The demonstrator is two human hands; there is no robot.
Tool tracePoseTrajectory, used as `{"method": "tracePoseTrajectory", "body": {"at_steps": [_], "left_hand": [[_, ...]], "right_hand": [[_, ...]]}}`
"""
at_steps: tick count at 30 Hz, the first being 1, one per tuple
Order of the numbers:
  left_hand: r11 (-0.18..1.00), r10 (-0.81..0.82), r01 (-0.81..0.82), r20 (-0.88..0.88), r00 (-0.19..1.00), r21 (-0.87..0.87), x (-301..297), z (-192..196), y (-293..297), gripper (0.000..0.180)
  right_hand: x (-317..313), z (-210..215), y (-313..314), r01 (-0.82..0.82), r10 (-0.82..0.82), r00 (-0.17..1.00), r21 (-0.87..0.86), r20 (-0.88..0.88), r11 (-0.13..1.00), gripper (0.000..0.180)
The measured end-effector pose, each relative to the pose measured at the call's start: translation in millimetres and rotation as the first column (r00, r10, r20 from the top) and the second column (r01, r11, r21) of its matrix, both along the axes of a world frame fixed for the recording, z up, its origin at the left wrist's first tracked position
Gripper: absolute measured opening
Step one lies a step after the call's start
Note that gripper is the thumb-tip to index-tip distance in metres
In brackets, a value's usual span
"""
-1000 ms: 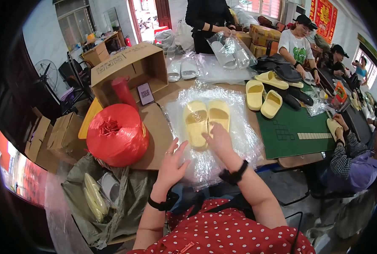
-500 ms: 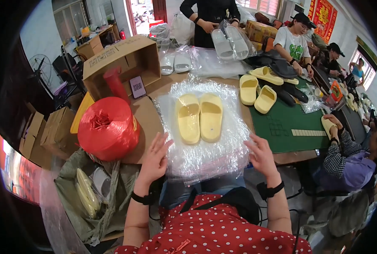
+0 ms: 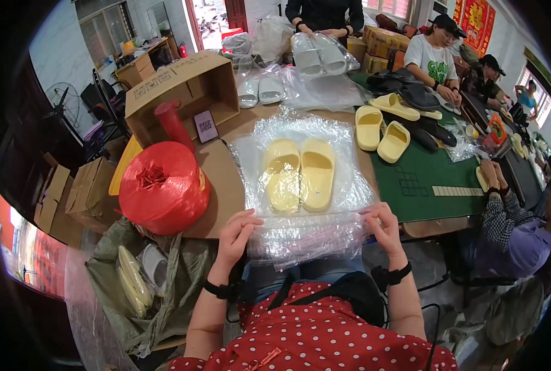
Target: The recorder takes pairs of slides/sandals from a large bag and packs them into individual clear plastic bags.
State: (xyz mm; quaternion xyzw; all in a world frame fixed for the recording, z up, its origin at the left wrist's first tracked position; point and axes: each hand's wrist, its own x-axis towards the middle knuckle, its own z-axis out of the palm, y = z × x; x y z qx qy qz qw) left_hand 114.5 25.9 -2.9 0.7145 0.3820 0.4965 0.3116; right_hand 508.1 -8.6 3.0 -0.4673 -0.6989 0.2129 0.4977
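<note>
A pair of pale yellow slide slippers (image 3: 317, 176) lies side by side in front of me, toes away, with clear film glinting over them. They rest on a stack of clear plastic bags (image 3: 343, 139). My left hand (image 3: 235, 235) is closed, thumb against fingers, on the near left corner of the top plastic bag (image 3: 272, 224). At its near right corner my right hand (image 3: 381, 227) pinches the same bag. Its near edge runs straight between both hands, just below the slipper heels.
Left stand a red twine roll (image 3: 164, 188), an open cardboard box (image 3: 182, 93) and a phone (image 3: 206, 126). More yellow slippers (image 3: 394, 141) lie on the green mat (image 3: 411, 207) at right. Co-workers sit right; a person (image 3: 325, 15) opposite handles bagged slippers. A sack (image 3: 182, 272) hangs lower left.
Both hands have closed on the near corners of the top bag, where before they were apart from it with fingers spread. Film now covers the slippers. The person opposite lowered the bagged pair.
</note>
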Motion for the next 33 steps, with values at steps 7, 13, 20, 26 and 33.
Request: {"method": "tracePoseTrajectory", "body": {"at_steps": [7,13,20,26,33], "left_hand": [[0.923,0.312,-0.244,0.208,0.927,-0.298,27.2,-6.0,13.2,0.026],[0.861,0.32,-0.33,-0.092,0.943,-0.387,26.1,-26.0,27.7,0.031],[0.868,0.338,-0.333,-0.053,0.94,-0.369,29.4,-22.1,22.9,0.031],[0.821,0.386,-0.434,-0.2,0.901,-0.371,28.6,-19.4,22.4,0.022],[0.939,0.241,-0.039,-0.574,0.782,0.34,69.7,-2.0,5.4,0.048]], "right_hand": [[-25.6,-8.8,18.3,0.211,-0.277,0.915,-0.238,-0.294,0.948,0.011],[-31.6,-25.3,19.3,0.531,-0.481,0.839,-0.194,0.252,0.825,0.03],[-83.1,5.6,-5.2,-0.074,-0.093,0.889,0.339,0.449,0.938,0.048],[-108.2,-1.8,7.2,-0.069,0.001,0.729,0.072,0.685,0.995,0.058],[-104.5,-7.1,11.1,-0.101,0.065,0.707,0.01,0.704,0.995,0.067]]}}
